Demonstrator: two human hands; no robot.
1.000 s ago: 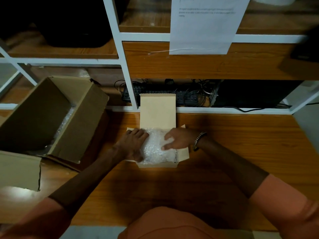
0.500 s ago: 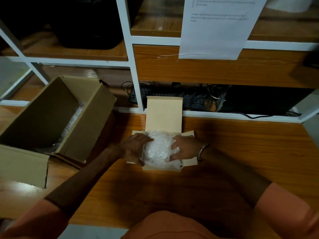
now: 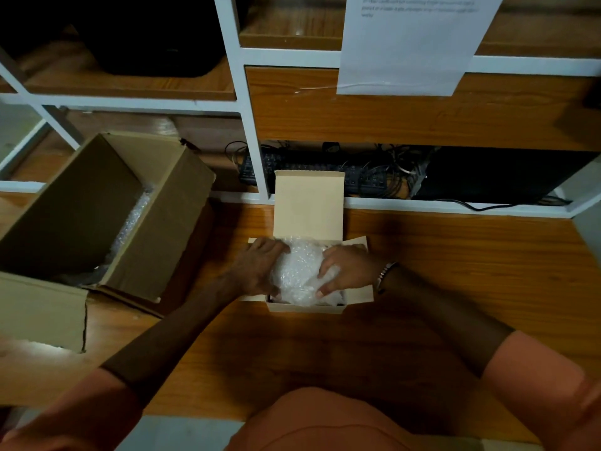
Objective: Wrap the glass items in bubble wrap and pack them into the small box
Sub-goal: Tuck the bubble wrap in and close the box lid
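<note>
A small pale cardboard box (image 3: 305, 308) stands on the wooden table with its lid flap (image 3: 309, 203) raised at the back. A bundle of clear bubble wrap (image 3: 299, 271) fills its opening; whatever is wrapped inside is hidden. My left hand (image 3: 257, 266) grips the bundle's left side, fingers curled over its top. My right hand (image 3: 346, 270) grips the right side, with fingertips dug into the wrap near the front. Both hands sit partly inside the box.
A large open brown carton (image 3: 97, 216) with bubble wrap (image 3: 130, 222) inside lies on the table at the left. A white-framed wooden shelf (image 3: 253, 131) runs along the back, with a keyboard and cables (image 3: 357, 174) in its lowest bay. A paper sheet (image 3: 409, 43) hangs above.
Both hands have closed in on the bundle's sides; the right hand slid from the top to the right side and front. The view shifted slightly.
</note>
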